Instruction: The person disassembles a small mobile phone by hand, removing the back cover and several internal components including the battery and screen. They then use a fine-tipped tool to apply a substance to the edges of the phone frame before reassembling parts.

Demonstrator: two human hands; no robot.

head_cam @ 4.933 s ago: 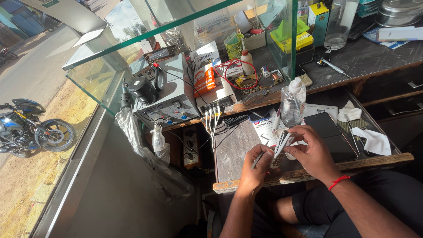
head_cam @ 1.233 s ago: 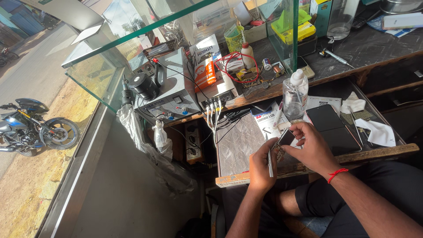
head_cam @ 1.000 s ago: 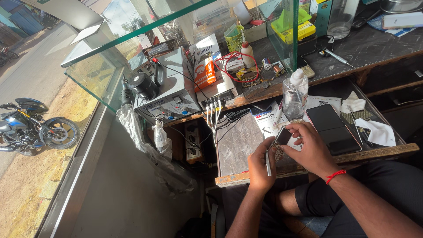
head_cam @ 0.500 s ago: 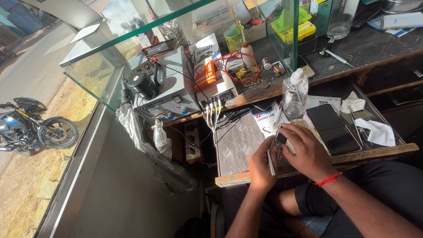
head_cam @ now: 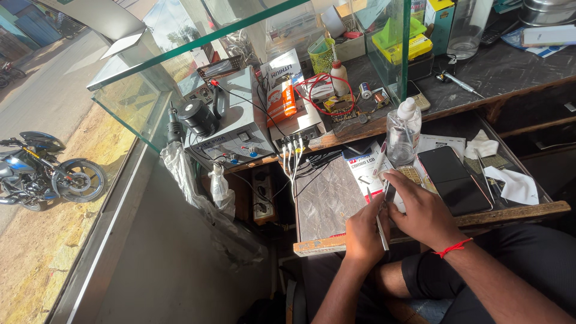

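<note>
1. Your left hand (head_cam: 364, 228) sits at the near edge of the bench (head_cam: 327, 201), fingers curled shut around a thin white tool (head_cam: 380, 228) whose shaft runs down along the inside of the hand toward you.
2. Your right hand (head_cam: 423, 210) lies just to the right of the left one, touching it, palm down with fingers bent; a red thread (head_cam: 454, 247) circles its wrist.
3. Under the right hand's fingertips a small dark device (head_cam: 389, 193) shows only as a sliver; the hand covers most of it, so you cannot tell how firmly it is gripped, only that the fingers close over it.
4. The device lies between your two hands, at the tip end of the white tool, on the near part of the bench.
5. Just right of the right hand a black phone (head_cam: 453, 180) lies flat, screen up, apart from the fingers.
6. Farther right lie white tissues (head_cam: 516, 185).
7. Just beyond your hands stands a clear plastic bottle (head_cam: 402, 129) with a white cap, upright, and beside it on the left a printed white packet (head_cam: 365, 168) lies flat.
8. On the far left of the bench stands a grey power supply (head_cam: 231, 129) with cables hanging from its front.
9. Outside the glass, far left, a motorcycle (head_cam: 45, 174) is parked on the ground.
</note>
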